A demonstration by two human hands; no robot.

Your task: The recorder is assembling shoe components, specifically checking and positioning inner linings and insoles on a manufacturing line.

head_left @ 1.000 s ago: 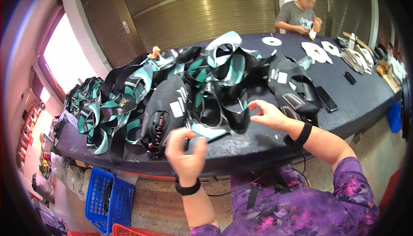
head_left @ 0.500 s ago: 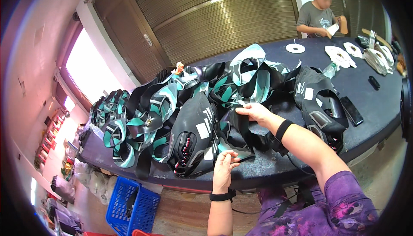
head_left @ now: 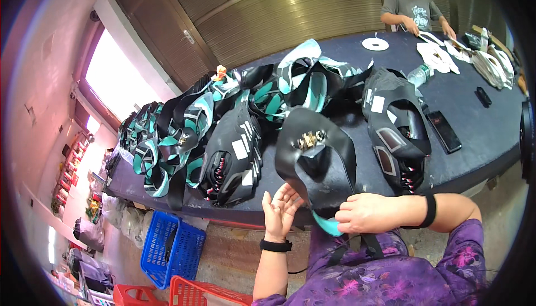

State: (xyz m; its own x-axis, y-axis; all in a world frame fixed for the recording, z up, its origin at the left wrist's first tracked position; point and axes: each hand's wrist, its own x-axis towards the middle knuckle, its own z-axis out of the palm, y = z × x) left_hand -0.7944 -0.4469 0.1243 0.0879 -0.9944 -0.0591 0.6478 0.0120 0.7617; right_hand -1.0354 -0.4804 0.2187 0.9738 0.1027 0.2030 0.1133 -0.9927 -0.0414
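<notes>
My right hand [head_left: 365,213] grips the lower end of a black curved piece [head_left: 318,158] with a teal underside and a small gold clasp near its top, pulled toward me over the table's front edge. My left hand [head_left: 280,210] is open, palm up, fingers spread, just touching the left strap of that piece. Behind it lies a heap of black and teal pieces [head_left: 223,122] on the dark table [head_left: 480,133]. Both wrists wear black bands.
Another stack of black pieces [head_left: 399,130] lies right of my hands, with a black phone [head_left: 444,131] beside it. A person [head_left: 413,7] works at the far end among white pieces [head_left: 441,55]. Blue [head_left: 167,247] and red baskets [head_left: 195,294] stand on the floor at left.
My right hand drew a black piece off the heap toward me and now holds it at the table's edge. My left hand opened beneath it.
</notes>
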